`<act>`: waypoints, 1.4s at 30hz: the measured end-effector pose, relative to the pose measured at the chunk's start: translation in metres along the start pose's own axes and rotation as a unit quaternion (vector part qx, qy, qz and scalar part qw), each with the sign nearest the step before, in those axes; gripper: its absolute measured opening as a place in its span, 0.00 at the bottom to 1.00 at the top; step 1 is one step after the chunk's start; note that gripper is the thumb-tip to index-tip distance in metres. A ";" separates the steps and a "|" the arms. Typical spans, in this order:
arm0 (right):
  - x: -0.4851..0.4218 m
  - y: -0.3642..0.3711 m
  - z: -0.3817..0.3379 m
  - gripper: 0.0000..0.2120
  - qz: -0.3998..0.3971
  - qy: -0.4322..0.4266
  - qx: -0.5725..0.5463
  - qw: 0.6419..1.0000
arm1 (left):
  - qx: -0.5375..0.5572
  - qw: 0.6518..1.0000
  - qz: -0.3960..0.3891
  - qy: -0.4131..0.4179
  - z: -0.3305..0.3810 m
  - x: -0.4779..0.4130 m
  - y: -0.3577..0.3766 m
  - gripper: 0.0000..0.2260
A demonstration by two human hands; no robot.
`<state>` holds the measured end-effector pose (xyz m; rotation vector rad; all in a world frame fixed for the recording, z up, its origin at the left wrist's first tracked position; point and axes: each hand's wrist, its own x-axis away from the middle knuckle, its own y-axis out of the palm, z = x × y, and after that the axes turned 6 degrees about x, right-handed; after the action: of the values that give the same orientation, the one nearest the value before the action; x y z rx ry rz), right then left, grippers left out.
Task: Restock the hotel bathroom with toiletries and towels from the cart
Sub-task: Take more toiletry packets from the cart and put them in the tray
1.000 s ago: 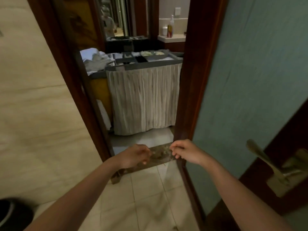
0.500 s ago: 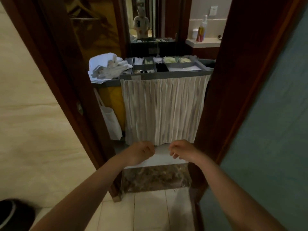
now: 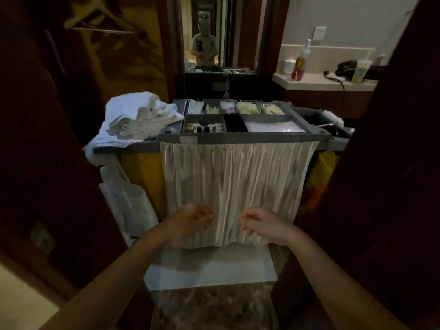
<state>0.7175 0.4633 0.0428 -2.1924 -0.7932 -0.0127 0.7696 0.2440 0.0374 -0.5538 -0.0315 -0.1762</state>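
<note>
The housekeeping cart (image 3: 240, 137) stands just past the doorway, its front covered by a pleated cream curtain (image 3: 235, 186). Its grey top tray holds compartments of small toiletries (image 3: 204, 126) and sachets (image 3: 259, 108). A pile of white towels (image 3: 135, 120) lies on the cart's left end. My left hand (image 3: 190, 222) and my right hand (image 3: 262, 225) hover side by side in front of the curtain's lower part, fingers loosely curled, nothing in either.
Dark wooden door frames flank the opening left (image 3: 59, 163) and right (image 3: 381, 163). A white bag (image 3: 128, 206) and a yellow sack (image 3: 145, 172) hang on the cart's left. A mirror (image 3: 204, 32) and a counter with bottles (image 3: 323, 79) lie beyond. A marble threshold (image 3: 214, 306) lies underfoot.
I have walked through the doorway toward the cart, which now fills the view. Both hands have stayed in front of me, now level with the curtain.
</note>
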 end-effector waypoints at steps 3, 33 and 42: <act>-0.040 -0.019 -0.006 0.12 -0.004 0.013 0.003 1.000 | -0.053 0.998 -0.022 0.002 -0.002 -0.043 -0.025 0.09; -0.502 -0.323 0.051 0.09 0.011 -0.045 -0.027 0.999 | 0.111 0.989 0.077 -0.057 -0.004 -0.537 -0.190 0.06; -0.627 -0.355 0.054 0.09 0.048 -0.061 0.047 0.996 | 0.134 0.985 0.077 -0.081 -0.051 -0.629 -0.253 0.07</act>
<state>0.0067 0.3392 0.0860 -2.1546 -0.7396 0.2048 0.1053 0.1052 0.0773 -0.2994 -0.1681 0.0247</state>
